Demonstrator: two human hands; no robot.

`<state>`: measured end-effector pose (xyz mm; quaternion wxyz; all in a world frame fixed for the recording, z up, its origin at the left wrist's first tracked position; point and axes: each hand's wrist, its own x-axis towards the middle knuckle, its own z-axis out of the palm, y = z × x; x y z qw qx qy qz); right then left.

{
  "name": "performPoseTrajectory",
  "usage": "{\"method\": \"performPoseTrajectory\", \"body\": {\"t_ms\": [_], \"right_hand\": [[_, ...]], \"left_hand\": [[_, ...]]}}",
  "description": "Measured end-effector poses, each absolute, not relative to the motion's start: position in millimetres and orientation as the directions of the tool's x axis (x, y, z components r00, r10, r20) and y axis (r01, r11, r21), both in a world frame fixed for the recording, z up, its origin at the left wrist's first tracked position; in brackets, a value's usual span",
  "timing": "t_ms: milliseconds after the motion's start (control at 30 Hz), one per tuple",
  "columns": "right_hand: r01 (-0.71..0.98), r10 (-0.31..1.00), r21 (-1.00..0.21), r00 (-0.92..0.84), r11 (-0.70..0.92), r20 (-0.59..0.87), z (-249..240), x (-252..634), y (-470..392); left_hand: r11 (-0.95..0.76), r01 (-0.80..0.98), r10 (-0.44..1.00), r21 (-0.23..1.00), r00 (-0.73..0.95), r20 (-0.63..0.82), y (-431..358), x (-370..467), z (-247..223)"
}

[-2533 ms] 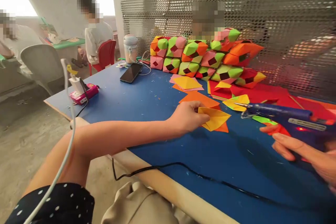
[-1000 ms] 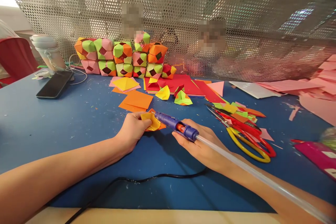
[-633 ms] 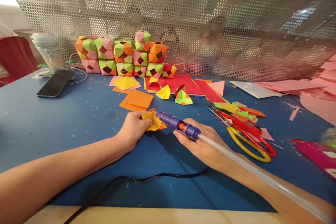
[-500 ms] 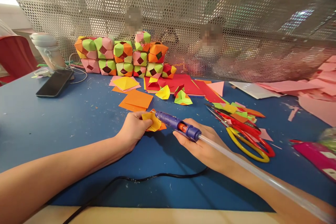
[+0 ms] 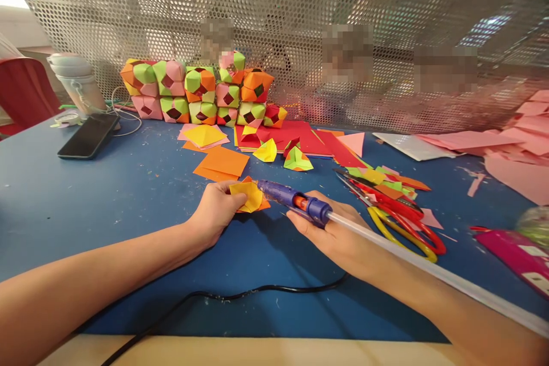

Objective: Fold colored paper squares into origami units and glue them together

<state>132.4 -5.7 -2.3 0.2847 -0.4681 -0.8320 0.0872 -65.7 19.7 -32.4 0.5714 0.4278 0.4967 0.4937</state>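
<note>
The left hand [image 5: 217,211] has its grip pinched on a folded yellow-and-orange paper piece [image 5: 253,195] over the blue table [image 5: 128,194], forearm angled in from lower left. The right hand [image 5: 341,237] clasps a blue plastic glue gun [image 5: 281,193], nozzle pointing left toward the paper, long axis continued lower right by a clear glue stick [image 5: 386,237]. Farther out, a pale lidded bottle [image 5: 77,80] stands, contents hidden.

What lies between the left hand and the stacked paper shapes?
Nearest the left hand lie orange sheets, then a yellow sheet on pink paper; the head view shows this.
</note>
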Motion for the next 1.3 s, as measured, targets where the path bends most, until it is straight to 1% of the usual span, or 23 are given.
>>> {"method": "performPoseTrajectory", "body": {"t_ms": [167,300,500,700,867,1067,1300], "right_hand": [[0.747,0.853,-0.434,-0.352,0.504,0.384,6,135,-8],[0.745,0.845,-0.423,-0.364,0.516,0.391,3,135,-9],[0.726,0.825,-0.409,-0.406,0.553,0.394,-4,133,-6],[0.725,0.816,-0.401,-0.403,0.561,0.414,-4,133,-5],[0.713,0.822,-0.417,-0.433,0.564,0.371,-3,132,-6],[0.727,0.807,-0.377,-0.424,0.573,0.411,-1,133,-8],[0.698,0.800,-0.413,-0.414,0.585,0.434,-8,129,-9]], "left_hand": [[0.196,-0.205,0.979,0.959,0.092,-0.180,23,-69,-34],[0.206,-0.262,0.976,0.943,0.123,-0.179,25,-69,-32],[0.203,-0.192,0.976,0.960,0.123,-0.181,23,-69,-30],[0.206,-0.180,0.974,0.962,0.137,-0.183,24,-70,-33],[0.173,-0.144,0.980,0.974,0.122,-0.156,23,-69,-30],[0.168,-0.132,0.982,0.977,0.105,-0.155,22,-68,-30],[0.146,-0.109,0.987,0.983,0.086,-0.137,20,-67,-28]]}}
